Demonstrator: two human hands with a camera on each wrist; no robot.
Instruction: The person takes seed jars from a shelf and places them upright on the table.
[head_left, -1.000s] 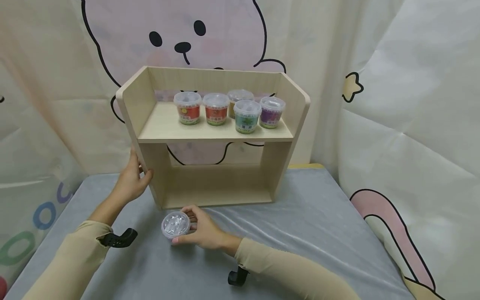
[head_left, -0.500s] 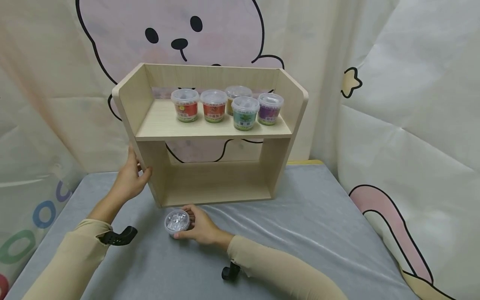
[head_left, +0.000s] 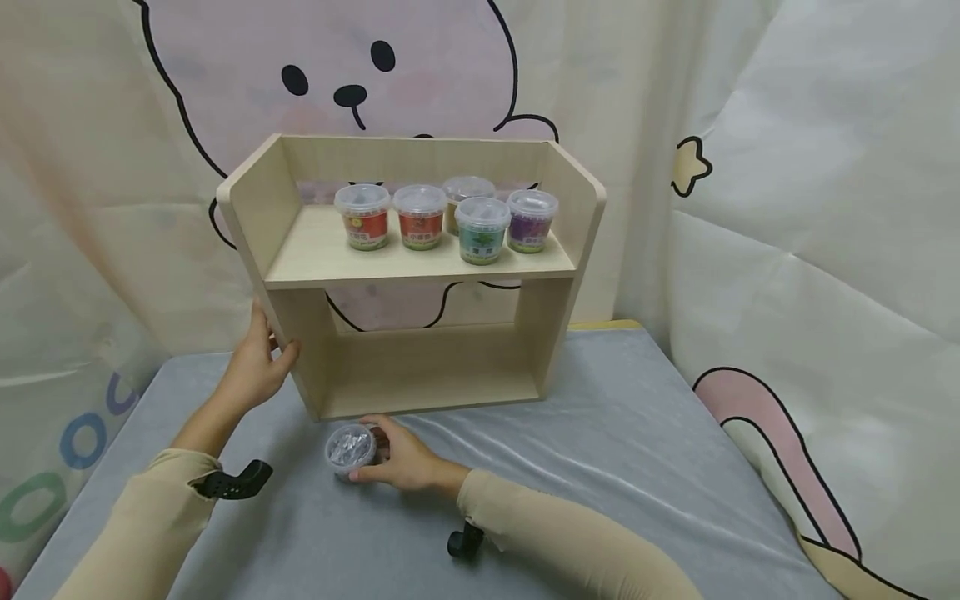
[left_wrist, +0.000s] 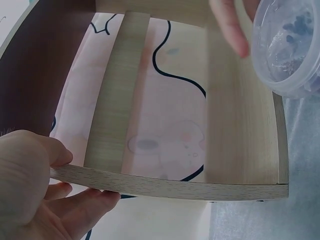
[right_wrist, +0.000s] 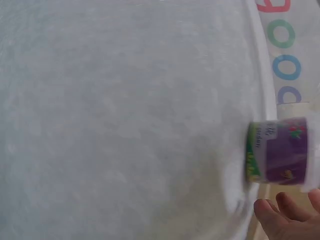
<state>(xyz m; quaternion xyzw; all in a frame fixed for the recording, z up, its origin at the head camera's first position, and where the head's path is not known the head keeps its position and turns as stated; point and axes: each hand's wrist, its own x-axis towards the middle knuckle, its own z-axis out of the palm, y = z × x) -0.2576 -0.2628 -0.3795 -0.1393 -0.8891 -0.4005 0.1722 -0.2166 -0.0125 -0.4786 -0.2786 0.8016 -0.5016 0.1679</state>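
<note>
A small wooden two-level shelf (head_left: 420, 367) stands toward the back of the table. My left hand (head_left: 247, 367) grips the rim of its left side panel, and the left wrist view shows thumb and fingers on opposite faces of that edge. Near the shelf's front left corner, my right hand (head_left: 408, 458) holds a lidded clear plastic cup (head_left: 350, 446) upright, close over the cloth. Its purple label (right_wrist: 286, 152) faces the right wrist view, where the fingertips (right_wrist: 265, 207) lie right beside the lid. In the left wrist view, the cup's clear lid (left_wrist: 285, 45) covers dark bits.
On the upper shelf stand several similar lidded cups: two red-labelled cups (head_left: 365, 221), a green cup (head_left: 482, 233), a purple cup (head_left: 531, 223) and a yellowish cup behind. Grey-blue cloth (head_left: 600, 467) covers the table. Printed curtains (head_left: 787, 292) hang behind and at both sides.
The cup in my right hand has come down closer to the cloth, its lid looking smaller than a second ago. My left hand keeps its hold on the shelf. The head view shifts slightly.
</note>
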